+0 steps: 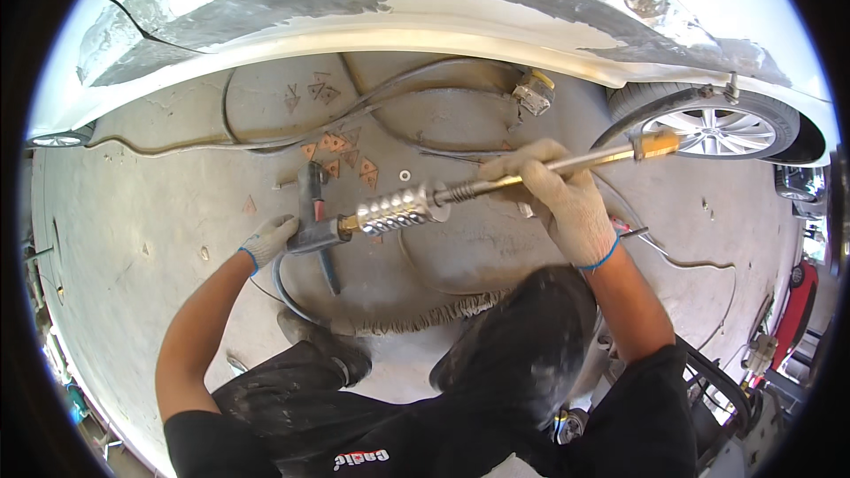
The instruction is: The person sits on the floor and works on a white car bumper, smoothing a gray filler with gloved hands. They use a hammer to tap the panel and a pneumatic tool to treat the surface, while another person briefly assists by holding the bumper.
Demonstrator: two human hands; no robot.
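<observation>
Single head-worn fisheye view looked steeply down, close over the concrete floor (pixel 142 239) beside a car's sanded panel (pixel 425 0).

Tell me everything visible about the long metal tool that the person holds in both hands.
The long metal tool is a slim shiny rod lying nearly level, tilted up to the right. A ribbed silver weight sits on it near a dark handle. The gloved left hand grips the handle; the gloved right hand wraps the rod. Its brass-coloured tip points toward the car wheel.

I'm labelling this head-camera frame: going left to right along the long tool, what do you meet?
Left hand → dark handle → ribbed silver weight → right hand on the shaft → brass tip → car wheel.
</observation>
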